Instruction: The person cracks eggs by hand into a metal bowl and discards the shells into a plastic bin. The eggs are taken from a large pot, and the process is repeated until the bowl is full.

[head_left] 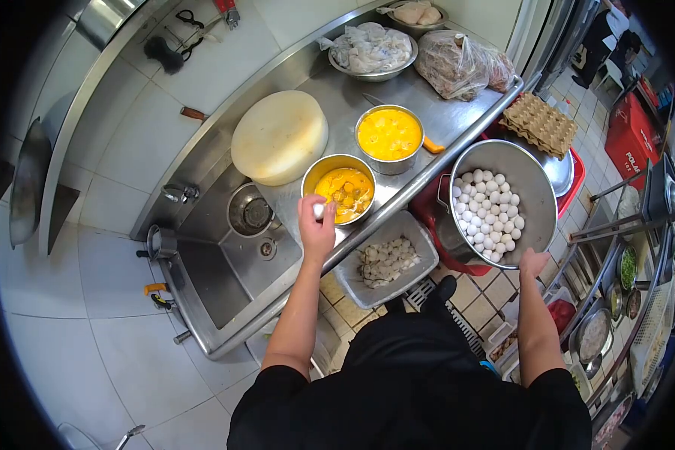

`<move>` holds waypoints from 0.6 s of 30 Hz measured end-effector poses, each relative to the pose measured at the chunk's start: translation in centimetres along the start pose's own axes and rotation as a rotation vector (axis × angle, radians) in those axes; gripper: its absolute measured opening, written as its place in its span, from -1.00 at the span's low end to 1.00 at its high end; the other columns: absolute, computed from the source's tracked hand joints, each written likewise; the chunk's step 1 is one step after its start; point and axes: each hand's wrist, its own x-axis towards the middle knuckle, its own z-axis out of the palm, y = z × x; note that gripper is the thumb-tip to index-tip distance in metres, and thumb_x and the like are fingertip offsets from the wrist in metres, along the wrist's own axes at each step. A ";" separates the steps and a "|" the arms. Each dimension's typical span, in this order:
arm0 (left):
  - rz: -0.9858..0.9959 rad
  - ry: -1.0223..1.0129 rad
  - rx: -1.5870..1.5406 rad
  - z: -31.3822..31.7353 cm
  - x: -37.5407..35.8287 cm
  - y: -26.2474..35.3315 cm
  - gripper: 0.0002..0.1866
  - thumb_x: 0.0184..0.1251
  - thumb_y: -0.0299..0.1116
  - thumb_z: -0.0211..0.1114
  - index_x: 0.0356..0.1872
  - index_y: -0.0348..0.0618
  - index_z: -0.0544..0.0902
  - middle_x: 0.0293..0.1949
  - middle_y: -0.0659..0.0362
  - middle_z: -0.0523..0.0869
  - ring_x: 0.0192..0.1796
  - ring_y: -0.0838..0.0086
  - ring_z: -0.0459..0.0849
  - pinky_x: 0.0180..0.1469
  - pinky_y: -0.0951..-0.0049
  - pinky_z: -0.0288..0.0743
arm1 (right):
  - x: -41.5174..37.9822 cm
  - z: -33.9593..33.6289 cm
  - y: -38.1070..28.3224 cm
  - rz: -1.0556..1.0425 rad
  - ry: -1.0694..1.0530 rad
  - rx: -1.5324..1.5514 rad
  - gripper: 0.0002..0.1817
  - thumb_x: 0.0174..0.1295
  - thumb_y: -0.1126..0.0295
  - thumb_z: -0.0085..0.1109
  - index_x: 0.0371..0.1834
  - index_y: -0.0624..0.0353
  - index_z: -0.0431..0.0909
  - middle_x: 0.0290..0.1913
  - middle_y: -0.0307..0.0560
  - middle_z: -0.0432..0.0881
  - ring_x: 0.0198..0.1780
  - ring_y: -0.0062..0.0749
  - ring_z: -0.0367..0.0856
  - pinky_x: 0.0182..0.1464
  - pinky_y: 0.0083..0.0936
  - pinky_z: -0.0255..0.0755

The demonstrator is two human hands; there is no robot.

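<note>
My left hand (316,229) is closed around a white egg (319,211) at the near-left rim of a metal pot (308,182). Inside that pot lie cracked eggs (344,191) with loose yolks. Just behind it stands a second metal pot (388,166), filled with bright yellow yolks (389,134). My right hand (534,262) grips the near-right rim of a large, tilted metal stockpot (534,180); its fingers are partly hidden. Many whole white eggs (489,214) fill the stockpot's bottom. Below the counter edge, a grey bin (346,279) contains broken eggshells (388,262).
A thick round cutting board (280,137) rests beside the sink (236,281). An orange-handled knife (432,145) lies by the yolk pot. Bagged food (461,64) and a bowl (375,75) stand farther back. Egg cartons (540,124) are beyond the stockpot. Shelves with food trays line the right.
</note>
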 end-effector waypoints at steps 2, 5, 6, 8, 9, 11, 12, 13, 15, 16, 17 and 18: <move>-0.011 -0.012 -0.041 0.9 1.6 -0.9 -0.88 0.16 -0.50 0.22 -0.30 -0.22 0.49 -0.25 -0.01 0.51 -0.16 0.09 0.51 -0.06 0.29 0.40 | -0.1 -0.2 -0.4 -0.003 0.001 -0.007 -0.45 -0.11 0.36 0.10 -0.02 0.46 0.30 0.02 0.42 0.44 0.10 0.22 0.42 0.19 -0.14 0.28; 0.115 -0.167 0.101 1.9 3.5 -2.7 -0.88 0.04 -0.56 0.14 -0.36 -0.22 0.48 -0.33 0.05 0.51 -0.20 0.20 0.52 -0.10 0.38 0.40 | 0.1 0.1 0.0 -0.018 0.012 -0.009 -0.46 -0.11 0.37 0.10 -0.03 0.47 0.30 0.03 0.42 0.43 0.10 0.22 0.42 0.19 -0.14 0.28; 0.115 -0.169 0.100 2.1 4.0 -3.0 -0.88 0.04 -0.56 0.14 -0.36 -0.22 0.48 -0.33 0.05 0.51 -0.20 0.20 0.52 -0.10 0.38 0.40 | 0.2 0.1 0.1 -0.036 0.020 -0.004 -0.46 -0.10 0.37 0.09 -0.03 0.48 0.30 0.03 0.42 0.44 0.10 0.23 0.42 0.19 -0.14 0.28; 0.180 -0.312 0.127 2.2 5.4 -3.5 -0.84 -0.01 -0.57 0.11 -0.33 -0.23 0.46 -0.33 0.04 0.49 -0.17 0.17 0.52 -0.06 0.36 0.40 | 0.2 0.2 0.1 -0.023 0.020 0.006 -0.46 -0.11 0.37 0.09 -0.04 0.48 0.30 0.02 0.42 0.44 0.10 0.23 0.42 0.19 -0.14 0.28; 0.182 -0.312 0.130 2.1 6.1 -3.7 -0.84 -0.01 -0.57 0.11 -0.33 -0.23 0.46 -0.33 0.04 0.49 -0.17 0.17 0.52 -0.06 0.36 0.40 | -0.1 -0.1 -0.4 -0.010 0.019 0.013 -0.46 -0.11 0.37 0.10 -0.04 0.49 0.31 0.02 0.42 0.44 0.10 0.23 0.42 0.19 -0.14 0.28; 0.162 -0.464 0.146 1.9 7.2 -4.1 -0.76 -0.04 -0.58 0.07 -0.26 -0.22 0.44 -0.27 0.03 0.48 -0.11 0.14 0.51 -0.01 0.35 0.39 | -0.7 -0.9 -1.2 0.000 0.006 0.010 -0.46 -0.12 0.37 0.10 -0.05 0.49 0.30 0.02 0.41 0.44 0.09 0.22 0.42 0.19 -0.14 0.27; 0.162 -0.470 0.153 1.6 7.8 -3.7 -0.76 -0.04 -0.58 0.07 -0.26 -0.22 0.44 -0.27 0.03 0.48 -0.11 0.14 0.51 -0.01 0.35 0.39 | -1.0 -1.2 -1.4 0.007 -0.004 0.006 -0.46 -0.12 0.37 0.10 -0.05 0.49 0.30 0.02 0.41 0.43 0.09 0.22 0.43 0.19 -0.14 0.27; 0.185 -0.523 0.166 1.3 8.4 -3.3 -0.73 -0.04 -0.58 0.07 -0.22 -0.21 0.43 -0.21 0.01 0.47 -0.09 0.13 0.50 0.01 0.35 0.39 | -0.7 -0.7 -0.9 0.014 -0.010 0.005 -0.46 -0.12 0.37 0.10 -0.05 0.49 0.30 0.02 0.41 0.43 0.09 0.22 0.43 0.19 -0.14 0.27; 0.209 -0.580 0.183 0.6 9.4 -2.4 -0.69 -0.04 -0.58 0.06 -0.17 -0.19 0.41 -0.16 0.00 0.45 -0.07 0.13 0.49 0.02 0.35 0.39 | 0.0 0.0 -0.3 -0.025 0.039 -0.037 -0.47 -0.13 0.37 0.10 -0.06 0.49 0.30 0.03 0.40 0.42 0.08 0.21 0.43 0.18 -0.14 0.29; 0.205 -0.620 0.211 0.3 9.9 -2.0 -0.66 -0.03 -0.57 0.08 -0.13 -0.17 0.41 -0.10 -0.01 0.43 -0.04 0.10 0.49 0.04 0.31 0.39 | -0.2 -0.2 -0.4 -0.021 0.034 -0.035 -0.47 -0.13 0.37 0.10 -0.06 0.49 0.30 0.03 0.40 0.42 0.08 0.21 0.43 0.18 -0.14 0.29; 0.201 -0.660 0.239 0.0 10.3 -1.5 -0.63 -0.03 -0.56 0.11 -0.09 -0.15 0.40 -0.05 -0.03 0.42 -0.01 0.07 0.50 0.07 0.28 0.39 | -0.3 -0.5 -0.6 -0.026 0.011 -0.033 -0.46 -0.12 0.36 0.10 -0.06 0.48 0.29 0.03 0.40 0.41 0.07 0.21 0.44 0.17 -0.13 0.30; 0.201 -0.662 0.244 -0.3 10.8 -0.8 -0.63 -0.03 -0.56 0.11 -0.09 -0.15 0.40 -0.05 -0.03 0.42 -0.01 0.07 0.50 0.07 0.28 0.39 | -0.5 -0.8 -0.9 -0.031 -0.012 -0.030 -0.46 -0.12 0.36 0.10 -0.06 0.48 0.28 0.03 0.40 0.40 0.06 0.22 0.44 0.16 -0.12 0.31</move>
